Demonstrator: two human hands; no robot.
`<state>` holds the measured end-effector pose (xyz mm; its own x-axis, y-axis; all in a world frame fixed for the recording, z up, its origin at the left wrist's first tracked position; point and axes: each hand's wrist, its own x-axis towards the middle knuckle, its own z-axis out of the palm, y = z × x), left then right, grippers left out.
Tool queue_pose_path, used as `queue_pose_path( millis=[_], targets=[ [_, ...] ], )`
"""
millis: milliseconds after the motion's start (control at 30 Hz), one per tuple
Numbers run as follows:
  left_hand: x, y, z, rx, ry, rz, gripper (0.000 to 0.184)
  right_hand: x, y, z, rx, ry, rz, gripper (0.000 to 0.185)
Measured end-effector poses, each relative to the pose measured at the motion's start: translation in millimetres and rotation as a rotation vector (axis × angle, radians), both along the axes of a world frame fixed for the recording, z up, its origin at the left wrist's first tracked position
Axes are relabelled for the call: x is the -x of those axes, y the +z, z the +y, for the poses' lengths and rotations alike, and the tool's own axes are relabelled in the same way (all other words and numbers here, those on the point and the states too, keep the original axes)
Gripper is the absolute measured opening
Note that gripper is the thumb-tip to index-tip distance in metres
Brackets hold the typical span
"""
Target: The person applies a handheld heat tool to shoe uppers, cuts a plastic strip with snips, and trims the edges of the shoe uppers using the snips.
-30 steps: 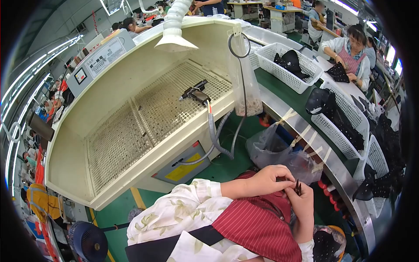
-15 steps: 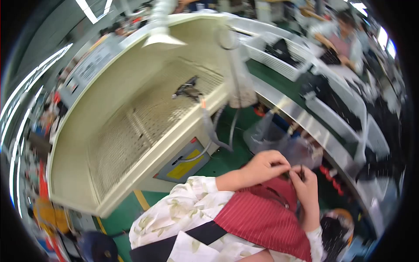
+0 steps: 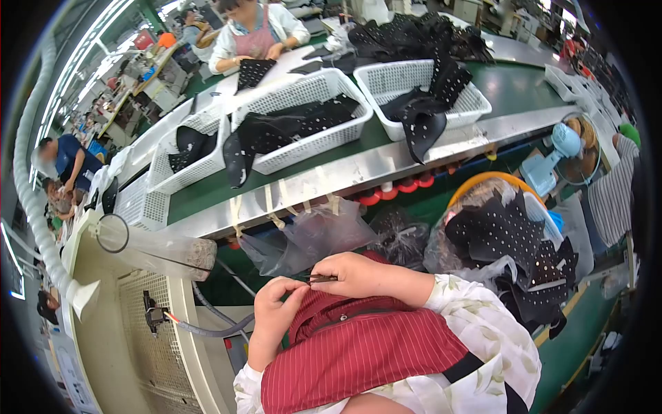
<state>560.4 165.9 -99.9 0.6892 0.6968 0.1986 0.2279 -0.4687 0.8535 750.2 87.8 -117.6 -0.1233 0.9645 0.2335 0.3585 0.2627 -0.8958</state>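
In front of the red striped apron [image 3: 358, 348], my two hands meet at the fingertips. My right hand [image 3: 355, 274] is closed around a small, thin, dark tool [image 3: 324, 279], whose exact kind I cannot make out. Its tip points left toward my left hand [image 3: 277, 307]. The thumb and forefinger of that left hand are pinched together close to the tip. Whatever lies between them is too small or too hidden to name.
White baskets [image 3: 303, 141] with black dotted pieces stand on a green worktop with a metal edge [image 3: 276, 200]. A cream booth [image 3: 196, 345] is at left. Clear bags [image 3: 303, 238] hang below the edge. Right are a filled tub [image 3: 496, 181] and a fan [image 3: 565, 141]. Opposite works a person [image 3: 258, 34].
My view has swung right, so the booth now sits at the left and the baskets lie ahead. My hands stay together before the apron, fingertips still pinched.
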Motion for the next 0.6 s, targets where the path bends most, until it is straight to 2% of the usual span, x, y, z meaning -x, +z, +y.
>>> queue_pose_path(
  millis=[133, 300, 367, 433, 500, 567, 600],
  targets=[
    [-22.7, -1.5, 10.9, -0.017, -0.126, 0.017, 0.008, -17.6, -6.2, -7.6, 0.015, -0.050, -0.069, 0.017],
    [-59.9, -8.9, 36.9, -0.038, -0.191, 0.007, 0.008, -49.2, -20.5, -11.4, 0.029, -0.197, 0.099, 0.015],
    [-75.8, -3.0, 58.1, 0.015, -0.151, 0.005, 0.006, -73.5, -23.8, -15.8, 0.019, -0.341, 0.222, 0.015],
    [-94.1, 8.6, 87.0, 0.028, -0.158, 0.025, 0.005, -102.1, -16.0, -28.3, 0.185, -0.407, 0.635, 0.014],
    [-121.5, 29.7, 111.8, 0.047, -0.139, 0.028, 0.007, -139.5, -8.1, -44.8, 0.198, -0.441, 0.855, 0.015],
    [-152.1, 56.0, 140.0, -0.105, -0.244, 0.036, 0.016, -177.4, -15.0, -50.7, 0.019, -0.413, 0.852, 0.015],
    [-169.2, 69.3, 153.3, -0.177, -0.292, 0.019, 0.017, -192.0, -16.7, -49.3, -0.037, -0.502, 0.860, 0.017]
  ],
)
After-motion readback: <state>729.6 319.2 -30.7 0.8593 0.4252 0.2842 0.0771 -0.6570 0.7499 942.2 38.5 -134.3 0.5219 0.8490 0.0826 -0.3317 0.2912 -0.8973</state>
